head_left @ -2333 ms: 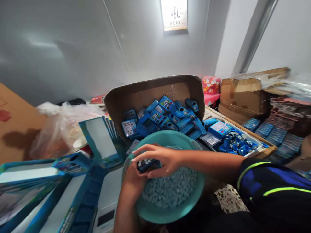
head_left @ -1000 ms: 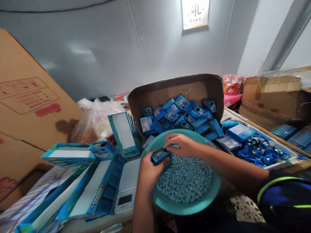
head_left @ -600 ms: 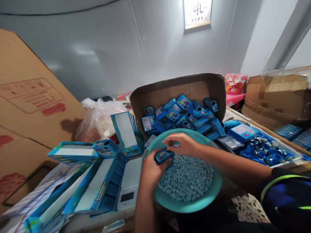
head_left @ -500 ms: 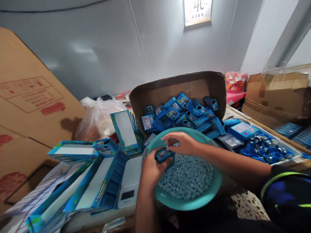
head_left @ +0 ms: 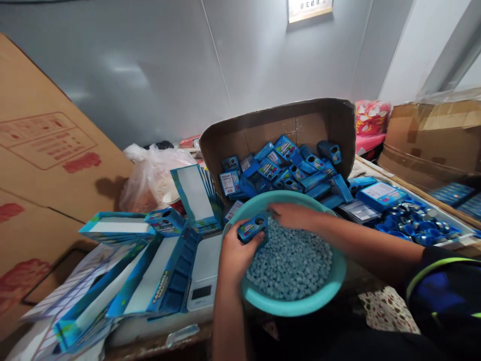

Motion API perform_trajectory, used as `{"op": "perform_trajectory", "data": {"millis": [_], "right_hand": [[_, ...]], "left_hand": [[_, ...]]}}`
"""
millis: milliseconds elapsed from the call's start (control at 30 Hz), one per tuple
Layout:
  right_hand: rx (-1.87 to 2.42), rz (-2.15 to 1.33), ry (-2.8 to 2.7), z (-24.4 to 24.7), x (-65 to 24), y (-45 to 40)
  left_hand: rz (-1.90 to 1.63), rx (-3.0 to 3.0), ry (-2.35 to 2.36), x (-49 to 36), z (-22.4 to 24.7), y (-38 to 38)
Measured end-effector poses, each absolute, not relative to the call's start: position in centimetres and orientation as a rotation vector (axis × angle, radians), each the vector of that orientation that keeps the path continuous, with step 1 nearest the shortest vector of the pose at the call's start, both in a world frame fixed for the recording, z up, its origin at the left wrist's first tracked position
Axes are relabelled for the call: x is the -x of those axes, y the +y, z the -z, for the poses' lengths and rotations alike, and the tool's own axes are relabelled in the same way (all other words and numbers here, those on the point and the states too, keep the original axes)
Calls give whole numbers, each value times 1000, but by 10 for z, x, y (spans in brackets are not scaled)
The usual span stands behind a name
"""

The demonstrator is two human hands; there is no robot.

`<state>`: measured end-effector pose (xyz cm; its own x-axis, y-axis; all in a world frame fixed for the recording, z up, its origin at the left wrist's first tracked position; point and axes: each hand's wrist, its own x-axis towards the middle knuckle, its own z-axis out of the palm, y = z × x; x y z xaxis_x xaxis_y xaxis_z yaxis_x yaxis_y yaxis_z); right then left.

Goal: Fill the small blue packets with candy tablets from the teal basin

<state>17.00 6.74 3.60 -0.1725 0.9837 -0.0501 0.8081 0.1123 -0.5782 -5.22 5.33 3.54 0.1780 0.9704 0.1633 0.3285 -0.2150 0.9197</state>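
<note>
My left hand (head_left: 236, 250) is shut on a small blue mint tin (head_left: 251, 228), which it holds tilted over a teal plastic basin (head_left: 296, 307). The basin is heaped with pale blue mints (head_left: 291, 263). My right hand (head_left: 295, 216) hangs just above the far side of the pile, a little to the right of the tin. Its fingers are bunched, with a small pinch of mints at the tips. The tin's opening faces up and to the right.
Behind the basin, an open cardboard box (head_left: 278, 120) holds many blue tins. To the right, a tray (head_left: 447, 225) holds blue caps and metal parts. To the left are a white kitchen scale (head_left: 203, 286), opened blue display cartons (head_left: 158, 271) and a plastic bag (head_left: 158, 183).
My right hand has drawn away from the tin toward the right. My left hand still holds the tin. The whole view has shifted slightly upward in the frame.
</note>
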Motion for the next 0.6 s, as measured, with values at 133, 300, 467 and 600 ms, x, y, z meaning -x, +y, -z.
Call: {"op": "perform_trajectory", "data": {"millis": [133,300,467,600], "right_hand": [[1994,-840,-2198,-32,-164,51],[1905,-1060,-2361,-43,-156,28],[1798,-1335,-2428,-41,-158,14],[1795,-1382,-2452,-28,-147,13]], "left_hand": [[-1057,-1575,1304,51,-35,56],[-1077,-1585,1433,47,-35,59],[-1050,-1629,1454,44,-34,60],[-1007,-1636,1463,43,-34,61]]}}
